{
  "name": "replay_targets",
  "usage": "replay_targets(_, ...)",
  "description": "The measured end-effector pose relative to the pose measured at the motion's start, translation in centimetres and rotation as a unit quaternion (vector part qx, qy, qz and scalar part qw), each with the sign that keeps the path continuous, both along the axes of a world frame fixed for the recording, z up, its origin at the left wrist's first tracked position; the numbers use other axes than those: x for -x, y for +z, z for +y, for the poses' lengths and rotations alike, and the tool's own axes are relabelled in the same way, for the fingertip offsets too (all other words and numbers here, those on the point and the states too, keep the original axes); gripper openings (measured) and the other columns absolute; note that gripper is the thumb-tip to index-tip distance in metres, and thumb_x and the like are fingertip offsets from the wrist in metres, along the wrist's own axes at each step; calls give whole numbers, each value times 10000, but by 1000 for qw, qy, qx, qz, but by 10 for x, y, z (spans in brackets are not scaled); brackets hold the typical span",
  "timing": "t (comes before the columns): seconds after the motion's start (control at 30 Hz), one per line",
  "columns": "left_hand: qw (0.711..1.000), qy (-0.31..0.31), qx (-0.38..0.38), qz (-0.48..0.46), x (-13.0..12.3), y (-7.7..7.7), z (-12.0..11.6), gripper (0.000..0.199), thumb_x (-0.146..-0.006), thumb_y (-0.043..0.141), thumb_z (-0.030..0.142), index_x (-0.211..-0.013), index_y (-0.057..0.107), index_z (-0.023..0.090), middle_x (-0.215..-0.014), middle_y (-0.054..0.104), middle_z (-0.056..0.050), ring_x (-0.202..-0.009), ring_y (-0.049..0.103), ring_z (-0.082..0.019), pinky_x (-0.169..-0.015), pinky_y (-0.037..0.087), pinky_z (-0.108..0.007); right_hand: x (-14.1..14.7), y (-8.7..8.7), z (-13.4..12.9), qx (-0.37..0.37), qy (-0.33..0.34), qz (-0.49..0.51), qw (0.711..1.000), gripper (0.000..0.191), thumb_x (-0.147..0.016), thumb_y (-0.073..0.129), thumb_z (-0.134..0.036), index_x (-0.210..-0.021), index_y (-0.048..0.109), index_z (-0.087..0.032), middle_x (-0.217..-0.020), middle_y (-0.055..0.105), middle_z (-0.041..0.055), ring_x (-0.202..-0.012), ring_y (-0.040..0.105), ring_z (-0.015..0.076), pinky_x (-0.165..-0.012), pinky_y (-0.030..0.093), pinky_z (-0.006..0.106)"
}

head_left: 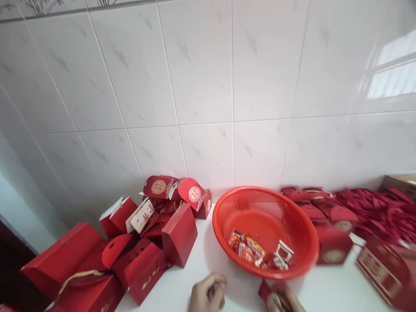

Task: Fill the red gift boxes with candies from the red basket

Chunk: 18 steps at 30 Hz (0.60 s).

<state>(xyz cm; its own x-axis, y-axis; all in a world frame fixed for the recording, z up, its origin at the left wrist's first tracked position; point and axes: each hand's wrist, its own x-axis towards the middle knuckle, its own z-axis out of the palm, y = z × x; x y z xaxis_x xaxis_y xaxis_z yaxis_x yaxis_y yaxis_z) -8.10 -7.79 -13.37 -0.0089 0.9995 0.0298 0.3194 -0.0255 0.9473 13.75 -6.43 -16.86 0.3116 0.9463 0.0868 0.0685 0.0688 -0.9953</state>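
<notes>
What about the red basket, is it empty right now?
No, several small wrapped packets lie in the near part of the red basket.

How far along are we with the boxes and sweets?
Partway, it seems. The closed-looking boxes right of the basket may be done. The right hand holds a red item, the left hand something small and dark. Wrapped sweets in the basket and left-side boxes with raised flaps suggest work left.
</notes>
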Motion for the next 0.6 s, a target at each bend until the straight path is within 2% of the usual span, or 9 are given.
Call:
replay_targets(0.07,999,-17,-28,-5,-4,20,-6,340,-806,584,498,-746,701,183,-537,585,-8,-551,540,-158,-576,420,-258,-4,14,-36,-16,0,6,1000,494,-614,709,-628,-931,757,-252,-766,715,99,-740,691,319,-571,554,385)
replay_targets(0.17,998,-26,-48,-24,-11,40,-7,306,-750,595,450,-750,696,161,-519,571,1,-542,542,-154,-575,421,-257,-5,55,-64,-32,31,12,999,483,-685,713,-614,-906,727,-184,-778,710,100,-693,651,258,-569,526,337)
replay_targets(0.27,997,-40,-55,-39,-14,44,-4,292,-701,589,419,-759,695,153,-517,574,7,-534,540,-148,-585,428,-266,-6,98,-73,-15,72,43,996,483,-618,759,-631,-747,666,-175,-659,668,64,-570,600,208,-521,486,309)
replay_targets(0.33,996,-40,-58,-53,-13,42,-2,308,-680,591,427,-772,693,152,-519,577,10,-531,537,-145,-589,429,-270,-10,117,-87,-18,47,85,995,465,-600,784,-582,-795,647,-183,-725,692,61,-605,629,206,-588,503,313)
replay_targets(0.4,995,-41,-61,-66,-13,40,-1,310,-665,595,428,-772,689,152,-522,579,12,-534,540,-143,-595,433,-272,-18,125,-114,-18,4,130,991,417,-616,781,-520,-815,619,-191,-786,702,65,-615,624,187,-613,497,306)
replay_targets(0.47,995,-43,-61,-74,-13,40,-1,297,-655,604,414,-766,689,152,-526,585,12,-540,548,-143,-597,440,-273,-30,123,-155,-17,-14,174,984,351,-643,768,-447,-838,601,-206,-812,692,57,-602,587,159,-599,476,289)
replay_targets(0.53,994,-42,-56,-79,-13,40,0,278,-651,614,387,-770,697,149,-537,603,7,-546,561,-143,-599,449,-270,-45,115,-199,4,48,206,977,312,-653,749,-432,-815,574,-231,-682,618,19,-531,519,147,-530,429,280)
replay_targets(0.6,994,-39,-50,-85,-13,40,2,259,-654,622,355,-777,708,143,-546,619,3,-549,572,-143,-598,458,-265,-65,106,-237,50,134,122,982,303,-632,761,-469,-747,579,-254,-546,496,-10,-470,460,158,-464,386,287)
